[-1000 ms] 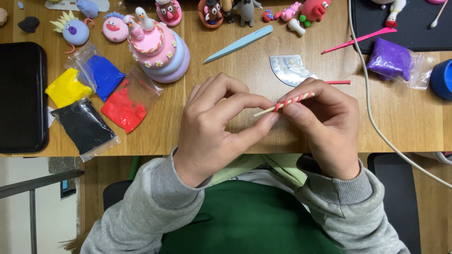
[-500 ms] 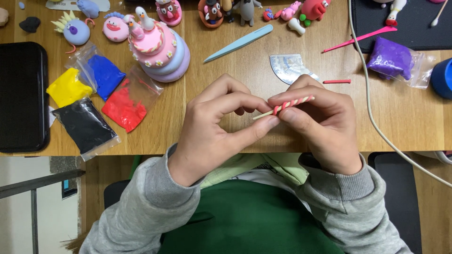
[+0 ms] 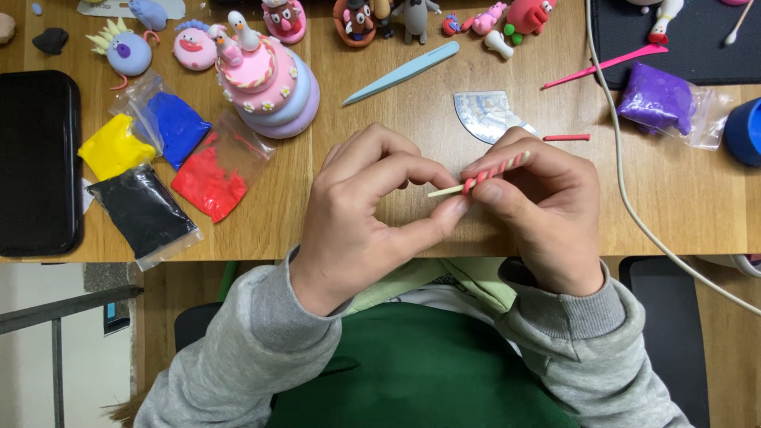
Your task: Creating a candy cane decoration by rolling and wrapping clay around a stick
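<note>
Both hands meet over the front edge of the wooden desk (image 3: 682, 206). My left hand (image 3: 365, 214) pinches the bare pale end of a thin stick (image 3: 493, 171) between thumb and fingertips. My right hand (image 3: 547, 214) grips the other part of the stick, where a red and white striped clay spiral wraps it. The stick is tilted, its right end higher. A short red clay roll (image 3: 566, 138) lies on the desk just beyond my right hand.
Bags of yellow (image 3: 112, 147), blue (image 3: 177, 125), red (image 3: 208, 179) and black clay (image 3: 143, 208) lie at left beside a black tablet (image 3: 36, 162). A tiered pink clay cake (image 3: 268, 82), a blue modelling tool (image 3: 401, 73), small figures, purple clay (image 3: 656, 100) and a white cable (image 3: 626, 198) surround the hands.
The stick has dropped slightly and tilted flatter between the fingers. My left fingertips have shifted along its bare end. Both hands stay in the same spot.
</note>
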